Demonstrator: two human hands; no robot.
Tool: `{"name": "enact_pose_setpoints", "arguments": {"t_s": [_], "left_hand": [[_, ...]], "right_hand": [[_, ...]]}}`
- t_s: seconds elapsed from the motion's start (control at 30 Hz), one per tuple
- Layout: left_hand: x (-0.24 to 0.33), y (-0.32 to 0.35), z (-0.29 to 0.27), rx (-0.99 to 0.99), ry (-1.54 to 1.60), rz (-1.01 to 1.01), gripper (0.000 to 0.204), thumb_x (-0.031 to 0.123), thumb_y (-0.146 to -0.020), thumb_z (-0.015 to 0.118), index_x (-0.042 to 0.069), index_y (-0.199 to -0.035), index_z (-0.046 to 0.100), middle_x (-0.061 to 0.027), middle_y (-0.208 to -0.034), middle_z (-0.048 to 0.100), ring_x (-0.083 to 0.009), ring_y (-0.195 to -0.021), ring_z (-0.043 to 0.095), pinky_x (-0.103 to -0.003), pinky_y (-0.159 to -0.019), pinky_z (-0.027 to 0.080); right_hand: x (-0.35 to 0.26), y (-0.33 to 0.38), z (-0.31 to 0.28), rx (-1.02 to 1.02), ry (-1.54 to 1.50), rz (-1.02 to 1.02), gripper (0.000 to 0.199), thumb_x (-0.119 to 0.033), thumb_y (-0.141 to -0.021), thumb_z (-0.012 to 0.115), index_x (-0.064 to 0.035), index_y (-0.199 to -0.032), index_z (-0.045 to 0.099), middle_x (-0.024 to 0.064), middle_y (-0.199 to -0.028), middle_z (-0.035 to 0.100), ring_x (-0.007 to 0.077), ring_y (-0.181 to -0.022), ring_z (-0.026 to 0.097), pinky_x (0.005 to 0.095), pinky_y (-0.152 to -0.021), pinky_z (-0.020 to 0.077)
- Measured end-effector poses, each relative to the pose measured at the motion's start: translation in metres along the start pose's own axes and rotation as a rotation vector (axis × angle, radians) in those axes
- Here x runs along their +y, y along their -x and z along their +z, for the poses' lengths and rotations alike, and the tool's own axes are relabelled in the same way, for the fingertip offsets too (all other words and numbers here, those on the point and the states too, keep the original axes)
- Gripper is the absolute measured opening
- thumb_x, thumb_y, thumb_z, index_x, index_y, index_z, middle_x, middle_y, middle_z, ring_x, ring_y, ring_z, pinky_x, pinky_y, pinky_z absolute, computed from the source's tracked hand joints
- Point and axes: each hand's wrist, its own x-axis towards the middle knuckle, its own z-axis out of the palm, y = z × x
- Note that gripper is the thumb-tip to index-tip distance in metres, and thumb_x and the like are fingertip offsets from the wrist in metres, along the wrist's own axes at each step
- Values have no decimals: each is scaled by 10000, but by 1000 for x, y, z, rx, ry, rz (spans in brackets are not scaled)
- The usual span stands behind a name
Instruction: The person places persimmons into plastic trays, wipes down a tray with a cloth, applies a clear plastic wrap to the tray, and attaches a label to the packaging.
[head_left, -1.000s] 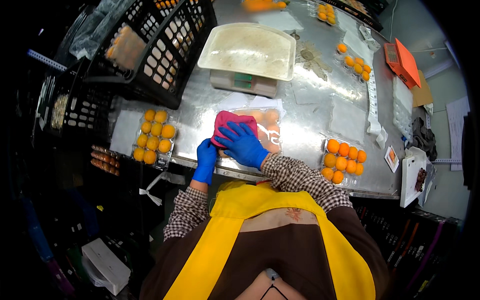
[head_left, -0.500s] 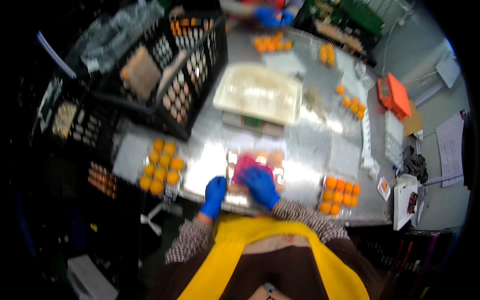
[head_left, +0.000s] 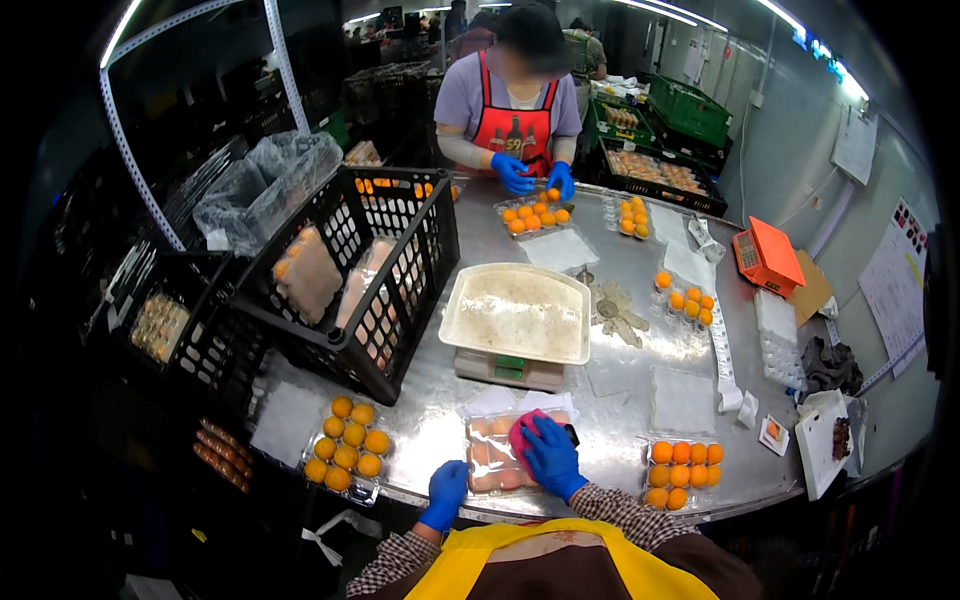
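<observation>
A clear plastic box [head_left: 492,462] of pale orange-pink round fruit lies at the near edge of the metal table. My right hand [head_left: 553,456], in a blue glove, is closed on a bright pink cloth [head_left: 520,438] and presses it against the box's right side. A small black thing [head_left: 572,435] shows beside that hand; its kind is unclear. My left hand [head_left: 446,492], also gloved in blue, is curled at the near left corner of the box. What its fingers hold, if anything, is hidden.
A scale with a cream pan [head_left: 516,312] stands just beyond the box. Black crate [head_left: 345,350] at left holds packs. Trays of orange fruit lie left [head_left: 346,448] and right [head_left: 684,465]. Across the table, a co-worker's blue-gloved hands [head_left: 535,180] handle fruit. An orange scale [head_left: 767,256] is at right.
The view has tilted up, bringing the co-worker and back shelves into sight. My right hand has shifted with the pink cloth from the box's middle to its right side. My left hand stays beside the box.
</observation>
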Motion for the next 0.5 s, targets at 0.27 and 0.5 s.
{"name": "enact_pose_setpoints", "arguments": {"t_s": [0.27, 0.5], "left_hand": [[-11, 12, -5, -6, 91, 20, 169, 156, -820, 547, 19, -873, 632, -64, -745, 625, -121, -667, 564, -266, -630, 454], [17, 10, -20, -18, -65, 50, 201, 163, -842, 511, 18, -857, 650, -35, -712, 597, -103, -616, 532, -246, -582, 440]], "right_hand": [[-73, 8, 57, -191, -78, -329, 403, -180, -816, 508, -66, -1201, 474, 138, -1240, 434, 299, -1154, 417, 400, -948, 343], [-31, 3, -33, -133, -696, 140, 160, -126, -840, 494, -65, -963, 575, 87, -898, 599, 214, -748, 584, 295, -646, 470]]}}
